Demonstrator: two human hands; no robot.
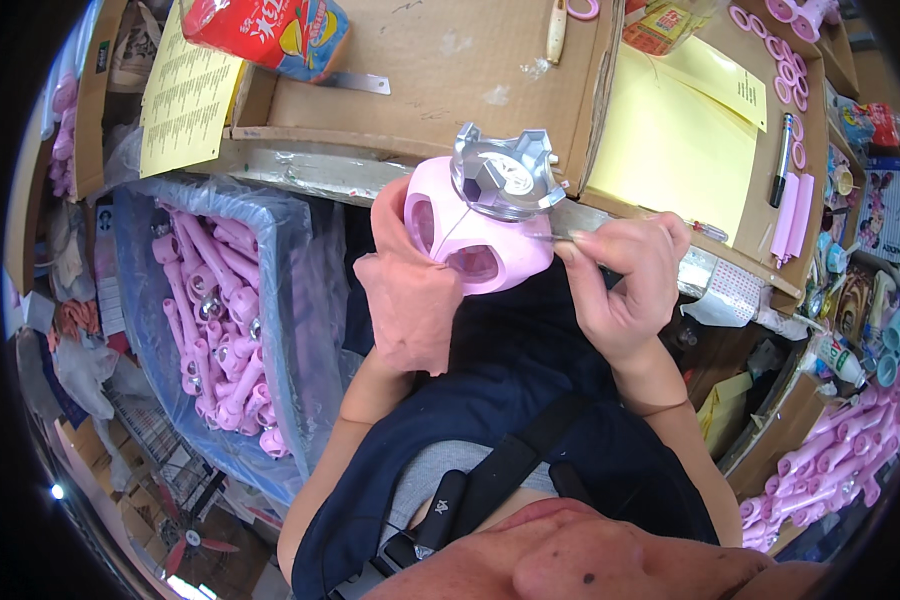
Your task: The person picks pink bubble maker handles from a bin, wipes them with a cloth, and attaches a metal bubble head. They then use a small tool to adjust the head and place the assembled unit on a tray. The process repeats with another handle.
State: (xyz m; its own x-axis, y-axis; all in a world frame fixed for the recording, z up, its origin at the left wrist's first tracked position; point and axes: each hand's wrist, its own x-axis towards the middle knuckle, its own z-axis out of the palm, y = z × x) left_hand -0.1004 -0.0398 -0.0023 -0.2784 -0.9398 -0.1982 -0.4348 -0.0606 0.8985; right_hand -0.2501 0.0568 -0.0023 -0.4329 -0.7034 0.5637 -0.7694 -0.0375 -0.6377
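Two hands work near bench tray (pixel 410 112). Gloved left hand (pixel 408 290) grips pink shell (pixel 522 254) from left, fingers mostly hidden; bare right hand (pixel 632 282) pinches thin tool (pixel 552 238) against shell's right side. Shell hangs just near of tray, silver cap (pixel 504 176) uppermost; left grip presumably steadies it against tool. Lined bin (pixel 288 330) stands left, pink handles (pixel 232 375) inside, probably for easy reach.

1. Cardboard tray (pixel 420 112) is on the bench (pixel 315 175) ahead of you; package (pixel 305 35) toward its left end.
2. Paper sheets (pixel 660 145) lie right of it, marker (pixel 781 160) further right.
3. Bin (pixel 288 325) at your left, long parts (pixel 217 320) inside.
4. Workpiece (pixel 510 257) is between your left hand (pixel 410 300) and right hand (pixel 628 270), before the tray.
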